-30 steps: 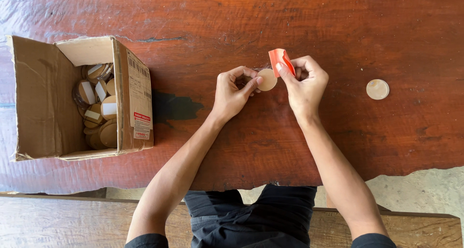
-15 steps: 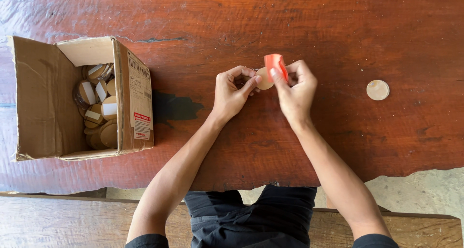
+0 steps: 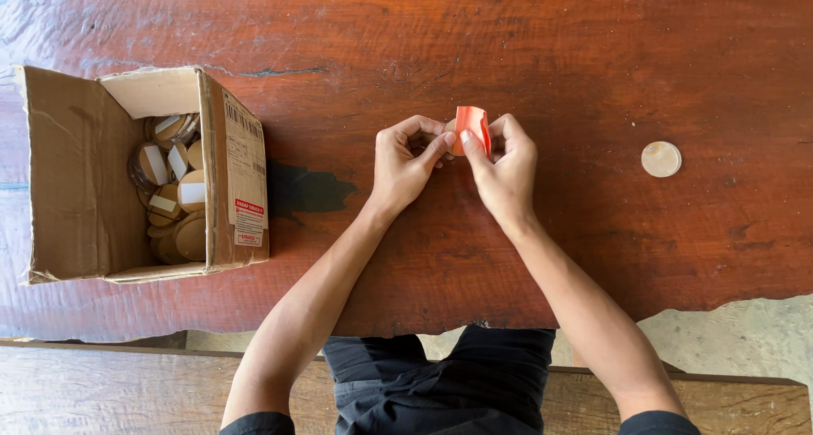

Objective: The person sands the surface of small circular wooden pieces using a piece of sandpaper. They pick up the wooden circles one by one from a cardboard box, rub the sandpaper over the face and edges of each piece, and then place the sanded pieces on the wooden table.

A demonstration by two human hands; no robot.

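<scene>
Hands are meeting above the red-brown wooden table (image 3: pixel 593 54): right hand (image 3: pixel 506 168) is pinching the curled orange-red adhesive strip (image 3: pixel 471 130), its long axis standing roughly upright, directly above the fingertips; left hand (image 3: pixel 405 160) is gripping a mostly hidden small round disc, just left of the strip, touching it

Curled orange strip (image 3: pixel 471 128) pinched upright over a mostly hidden tan disc (image 3: pixel 449 130)

Bare wooden table (image 3: pixel 525 54) lies around both hands; cardboard box (image 3: pixel 144 177) blocks far left, round disc (image 3: pixel 660 159) sits right.
</scene>
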